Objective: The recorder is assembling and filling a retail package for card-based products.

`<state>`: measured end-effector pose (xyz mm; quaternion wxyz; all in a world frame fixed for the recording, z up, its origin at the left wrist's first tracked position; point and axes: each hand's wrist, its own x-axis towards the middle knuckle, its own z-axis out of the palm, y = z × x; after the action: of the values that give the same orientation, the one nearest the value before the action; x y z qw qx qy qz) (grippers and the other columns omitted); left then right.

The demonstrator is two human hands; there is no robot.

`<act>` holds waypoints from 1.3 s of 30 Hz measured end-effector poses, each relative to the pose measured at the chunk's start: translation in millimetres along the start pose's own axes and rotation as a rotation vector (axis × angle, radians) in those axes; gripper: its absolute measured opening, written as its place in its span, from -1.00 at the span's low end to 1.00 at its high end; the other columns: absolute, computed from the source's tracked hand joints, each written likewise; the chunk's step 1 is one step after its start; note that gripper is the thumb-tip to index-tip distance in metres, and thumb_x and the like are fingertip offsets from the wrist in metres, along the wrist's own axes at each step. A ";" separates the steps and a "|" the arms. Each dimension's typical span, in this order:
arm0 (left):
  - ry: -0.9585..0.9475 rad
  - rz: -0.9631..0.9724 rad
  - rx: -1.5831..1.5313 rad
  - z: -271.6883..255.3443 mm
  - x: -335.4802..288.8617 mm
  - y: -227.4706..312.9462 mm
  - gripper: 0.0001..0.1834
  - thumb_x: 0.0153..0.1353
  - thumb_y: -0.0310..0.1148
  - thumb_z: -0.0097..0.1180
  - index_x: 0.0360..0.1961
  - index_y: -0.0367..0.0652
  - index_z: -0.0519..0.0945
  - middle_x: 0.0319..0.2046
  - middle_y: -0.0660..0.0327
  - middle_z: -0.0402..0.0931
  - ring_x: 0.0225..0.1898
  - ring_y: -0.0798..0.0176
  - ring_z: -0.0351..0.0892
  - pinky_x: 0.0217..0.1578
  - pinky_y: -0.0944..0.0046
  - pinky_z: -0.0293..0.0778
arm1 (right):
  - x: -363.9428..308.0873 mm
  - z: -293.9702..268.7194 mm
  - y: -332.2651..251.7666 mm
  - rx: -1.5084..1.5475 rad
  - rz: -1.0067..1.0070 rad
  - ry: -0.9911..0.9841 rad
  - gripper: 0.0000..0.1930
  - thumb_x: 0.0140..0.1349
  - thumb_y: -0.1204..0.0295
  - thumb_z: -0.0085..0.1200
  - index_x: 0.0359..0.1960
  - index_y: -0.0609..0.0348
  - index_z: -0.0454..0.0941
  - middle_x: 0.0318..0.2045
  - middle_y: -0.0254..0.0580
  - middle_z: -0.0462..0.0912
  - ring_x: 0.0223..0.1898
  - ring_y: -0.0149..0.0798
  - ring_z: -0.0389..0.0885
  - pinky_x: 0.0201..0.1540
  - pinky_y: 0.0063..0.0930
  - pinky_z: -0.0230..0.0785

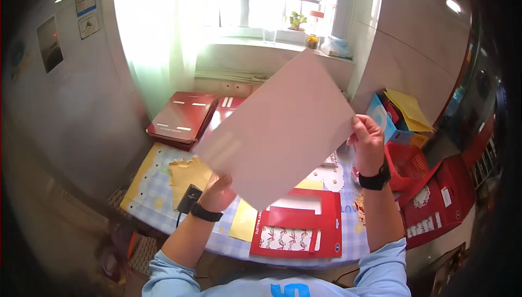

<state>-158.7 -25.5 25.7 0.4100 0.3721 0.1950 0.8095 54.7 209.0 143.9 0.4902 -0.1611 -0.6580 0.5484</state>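
A large pale sheet of paper or thin card [283,128] is held up at a slant over the table, its surface plain. My left hand [219,194] is closed on its lower left edge, partly hidden by it. With thumb and fingers pinched, my right hand [368,144] grips the right-hand edge. Under the sheet lies a flat red cardboard sleeve [326,234] with a cut-out window and a patterned white panel [285,239]. Yellow paper [243,221] sticks out beneath that sleeve. Near my left wrist are a torn-edged tan paper [185,174] and a black device [189,198] with a cable.
Dark red boxes [182,115] are stacked at the back left of the checked tablecloth [147,188]. On the right stand a red plastic basket [410,161], a blue box with yellow envelopes [408,113], and a red case [443,204]. A plant [297,21] sits by the window.
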 end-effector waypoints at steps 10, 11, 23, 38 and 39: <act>0.188 -0.314 -0.007 83.6 -28.6 -17.5 -0.49 0.25 -0.39 -0.02 0.22 -0.29 0.27 0.07 0.04 0.42 0.11 0.06 0.48 0.13 0.07 0.41 | -104.8 3.6 -1.2 -0.072 0.023 -0.233 -0.64 0.27 0.46 0.06 0.09 0.32 0.43 0.09 -0.02 0.54 0.09 -0.08 0.53 0.18 -0.24 0.33; 0.195 -0.335 -0.110 86.5 -30.3 -20.9 -0.48 0.26 -0.35 -0.03 0.23 -0.28 0.26 0.08 0.04 0.42 0.11 0.08 0.48 0.14 0.08 0.40 | -114.5 11.5 -9.1 -0.120 -0.120 -0.371 -0.61 0.25 0.45 0.09 0.11 0.29 0.44 0.14 0.06 0.48 0.15 -0.01 0.48 0.21 -0.21 0.29; 0.186 -0.127 0.091 106.0 -41.3 -56.0 -0.34 0.42 0.03 -0.26 0.45 0.04 -0.02 0.44 0.14 -0.05 0.42 0.15 0.01 0.35 0.10 0.13 | -188.7 46.5 2.3 -0.582 -0.587 -0.607 -0.47 0.10 0.55 0.13 0.18 0.28 0.43 0.18 0.19 0.43 0.22 0.07 0.43 0.28 -0.17 0.27; 0.255 -0.192 -0.216 108.9 -37.9 -51.1 -0.65 0.40 -0.49 -0.15 0.19 -0.28 0.37 0.09 0.03 0.47 0.12 0.15 0.49 0.11 0.13 0.47 | -189.6 -2.9 6.1 0.125 0.211 -0.074 -0.67 0.24 0.57 0.12 0.06 0.29 0.50 -0.06 -0.11 0.61 -0.01 -0.25 0.56 0.06 -0.46 0.36; 0.266 -0.206 -0.210 109.8 -38.2 -51.0 -0.64 0.40 -0.48 -0.15 0.19 -0.28 0.36 0.10 0.02 0.46 0.14 0.13 0.48 0.13 0.11 0.46 | -188.8 -5.2 3.0 -0.079 0.090 -0.181 -0.64 0.20 0.59 0.13 0.07 0.28 0.50 -0.07 -0.02 0.62 -0.01 -0.18 0.58 0.06 -0.44 0.38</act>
<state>-33.8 -25.3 48.2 0.4979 0.1950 0.1989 0.8213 146.2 71.4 52.4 0.3970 -0.1596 -0.7129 0.5557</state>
